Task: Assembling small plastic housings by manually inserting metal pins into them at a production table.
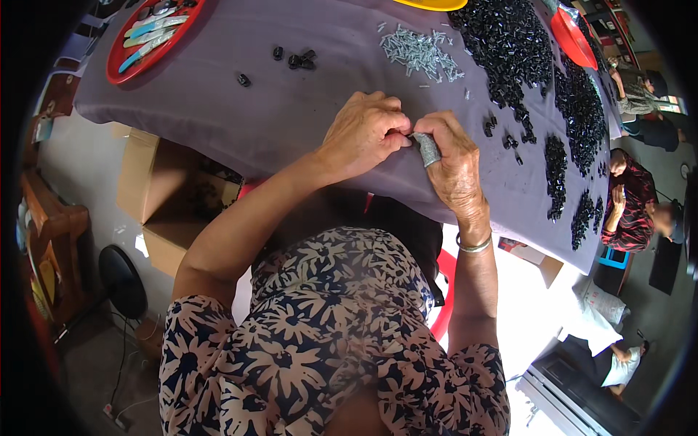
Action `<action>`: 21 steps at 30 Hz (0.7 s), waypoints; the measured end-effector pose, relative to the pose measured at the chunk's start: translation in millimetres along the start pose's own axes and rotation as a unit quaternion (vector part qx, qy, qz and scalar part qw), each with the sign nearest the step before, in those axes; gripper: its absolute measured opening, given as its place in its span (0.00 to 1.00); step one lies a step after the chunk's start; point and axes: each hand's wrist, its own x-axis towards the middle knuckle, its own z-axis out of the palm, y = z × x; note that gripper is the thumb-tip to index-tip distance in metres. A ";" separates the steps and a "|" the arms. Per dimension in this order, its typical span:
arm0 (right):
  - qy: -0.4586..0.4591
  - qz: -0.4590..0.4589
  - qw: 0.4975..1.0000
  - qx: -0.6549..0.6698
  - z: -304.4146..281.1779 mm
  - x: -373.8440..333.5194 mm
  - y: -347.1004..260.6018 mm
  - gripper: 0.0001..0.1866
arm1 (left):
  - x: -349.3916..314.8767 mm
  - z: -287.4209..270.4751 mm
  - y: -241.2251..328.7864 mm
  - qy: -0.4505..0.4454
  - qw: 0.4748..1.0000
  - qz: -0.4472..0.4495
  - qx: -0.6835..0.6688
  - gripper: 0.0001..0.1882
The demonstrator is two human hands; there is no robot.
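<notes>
At the near side of the purple-grey cloth, left hand and right hand both pinch what looks like one small dark plastic piece; probably mid-fitting, so next needs steady fingertips, tbh.

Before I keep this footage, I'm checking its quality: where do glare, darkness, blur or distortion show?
Head view: glare burns the pale floor white at lower right. Head view: corners black, near edge of the grey-purple tablecloth bowed. Head view: bare left hand and right hand fairly sharp, red-and-black patterned shirt at far right softer.
</notes>
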 end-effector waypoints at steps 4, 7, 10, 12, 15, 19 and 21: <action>-0.042 -0.021 0.998 -0.029 -3.9 0.6 -7.6 0.18 | 0.9 0.5 0.3 0.000 1.000 0.004 0.004 0.06; -0.067 -0.034 0.996 -0.040 -6.6 4.8 -5.7 0.19 | 1.1 1.4 -0.3 0.005 1.000 0.012 0.008 0.06; -0.072 -0.042 0.995 -0.059 -6.0 6.4 -7.3 0.18 | 1.3 1.3 -0.3 0.001 1.000 0.007 0.015 0.06; -0.075 -0.039 0.994 -0.069 -5.9 4.5 -8.1 0.18 | 1.9 2.3 -0.1 0.007 1.000 0.013 0.025 0.07; -0.085 -0.034 0.995 -0.040 -6.4 2.9 -5.6 0.22 | -0.3 2.0 -1.8 0.007 1.000 0.015 0.017 0.07; -0.054 -0.031 0.998 0.000 -6.0 6.2 -1.4 0.15 | 0.2 -0.4 -1.1 -0.005 1.000 0.008 0.007 0.05; -0.047 -0.022 0.999 0.010 -5.9 7.9 0.8 0.13 | -1.2 -0.7 -1.9 0.000 1.000 0.002 0.001 0.05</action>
